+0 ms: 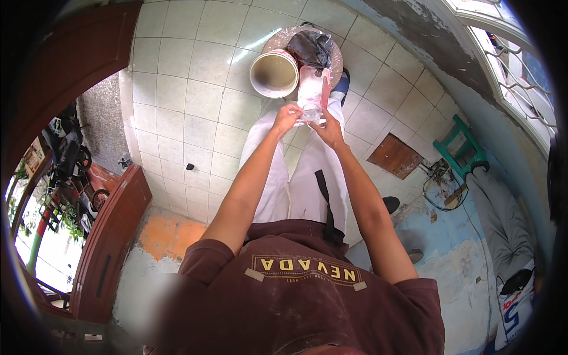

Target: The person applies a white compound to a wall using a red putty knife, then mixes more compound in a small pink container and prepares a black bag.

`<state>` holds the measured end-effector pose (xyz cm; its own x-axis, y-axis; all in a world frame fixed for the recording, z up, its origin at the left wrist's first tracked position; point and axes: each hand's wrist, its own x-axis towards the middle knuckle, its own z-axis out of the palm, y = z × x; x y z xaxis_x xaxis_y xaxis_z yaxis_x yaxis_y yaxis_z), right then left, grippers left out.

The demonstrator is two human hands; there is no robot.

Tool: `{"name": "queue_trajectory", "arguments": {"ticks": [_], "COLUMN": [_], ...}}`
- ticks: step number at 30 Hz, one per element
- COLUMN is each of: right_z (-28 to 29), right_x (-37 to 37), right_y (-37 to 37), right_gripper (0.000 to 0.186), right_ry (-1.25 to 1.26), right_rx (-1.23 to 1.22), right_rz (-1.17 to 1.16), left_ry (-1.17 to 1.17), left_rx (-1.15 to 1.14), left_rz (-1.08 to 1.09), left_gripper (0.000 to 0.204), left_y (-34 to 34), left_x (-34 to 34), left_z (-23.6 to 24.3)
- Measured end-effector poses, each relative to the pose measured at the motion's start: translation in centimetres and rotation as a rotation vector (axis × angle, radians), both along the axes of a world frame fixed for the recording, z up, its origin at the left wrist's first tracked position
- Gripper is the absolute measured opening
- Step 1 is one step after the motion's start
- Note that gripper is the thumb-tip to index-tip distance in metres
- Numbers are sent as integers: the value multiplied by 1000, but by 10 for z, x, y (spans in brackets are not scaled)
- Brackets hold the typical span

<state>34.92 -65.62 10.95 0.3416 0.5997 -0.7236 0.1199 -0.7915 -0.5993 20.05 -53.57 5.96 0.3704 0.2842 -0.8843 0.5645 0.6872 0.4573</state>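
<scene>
In front of my knees, my left hand [287, 119] and my right hand [328, 128] pinch opposite sides of a small see-through plastic piece [312, 112]. Its exact kind is too small to make out. Just beyond it lies a pink and white oblong container [312, 86], its near end close to my fingers. A white bucket [274, 76] with murky pale contents stands to the left of that container. Behind both sits a crumpled black plastic bag [312, 48]. All of these rest on or against a round, speckled surface [336, 62].
White floor tiles [204, 97] spread around me. At the right are a green plastic stool [463, 144], a brown square board [395, 156], a dark cable [441, 207] and grey trousers [503, 219]. A reddish-brown door [109, 254] stands at the left, with motorcycles beyond it.
</scene>
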Motion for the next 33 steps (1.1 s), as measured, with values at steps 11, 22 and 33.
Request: {"name": "queue_trajectory", "arguments": {"ticks": [11, 22, 33], "right_z": [2, -6, -2], "right_x": [4, 8, 13], "right_y": [3, -3, 17], "right_gripper": [74, 76, 65], "right_ry": [29, -21, -57], "right_rx": [-57, -55, 20], "right_rz": [35, 41, 3], "left_ry": [-6, 8, -36], "left_rx": [-48, -113, -133], "left_rz": [6, 76, 130], "left_gripper": [21, 20, 21], "left_y": [2, 4, 12], "left_x": [1, 13, 10], "left_z": [-4, 6, -11]}}
